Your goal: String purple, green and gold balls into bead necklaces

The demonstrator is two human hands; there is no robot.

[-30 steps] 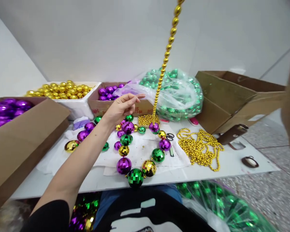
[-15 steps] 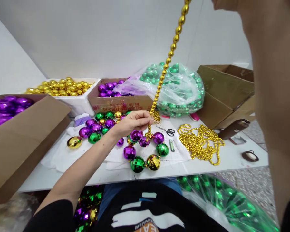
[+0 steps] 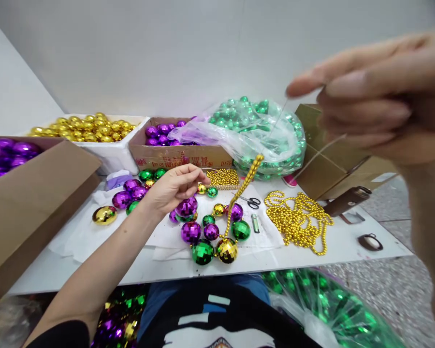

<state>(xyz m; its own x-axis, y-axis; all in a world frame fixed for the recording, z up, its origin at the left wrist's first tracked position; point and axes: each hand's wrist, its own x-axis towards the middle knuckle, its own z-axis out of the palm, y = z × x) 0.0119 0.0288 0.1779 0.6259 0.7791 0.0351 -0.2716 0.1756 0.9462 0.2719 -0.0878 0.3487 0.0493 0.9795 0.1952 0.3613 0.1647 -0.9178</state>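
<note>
My right hand (image 3: pixel 369 92), raised at the upper right, pinches a thin clear string (image 3: pixel 281 112). A loose end of the string trails below that hand. Small gold beads (image 3: pixel 247 181) are threaded along the string's lower part, slanting down to a ring of large purple, green and gold faceted balls (image 3: pixel 227 250) on the table. Left of this strand and apart from it, my left hand (image 3: pixel 176 186) hovers over the balls, its fingers loosely bent and seemingly holding nothing. Beyond its fingertips lies a tray of small gold beads (image 3: pixel 223 178).
Scissors (image 3: pixel 253 202), a green lighter (image 3: pixel 255 223) and piled gold bead strands (image 3: pixel 299 220) lie at the right, near a dark bottle (image 3: pixel 350 200). Behind stand a white box of gold balls (image 3: pixel 105 154), a carton of purple balls (image 3: pixel 174 155) and bagged green balls (image 3: pixel 268 130).
My left hand has let go of the gold strand and moved left. My right hand has come down into view, and the beads have slid lower, baring the string above them.
</note>
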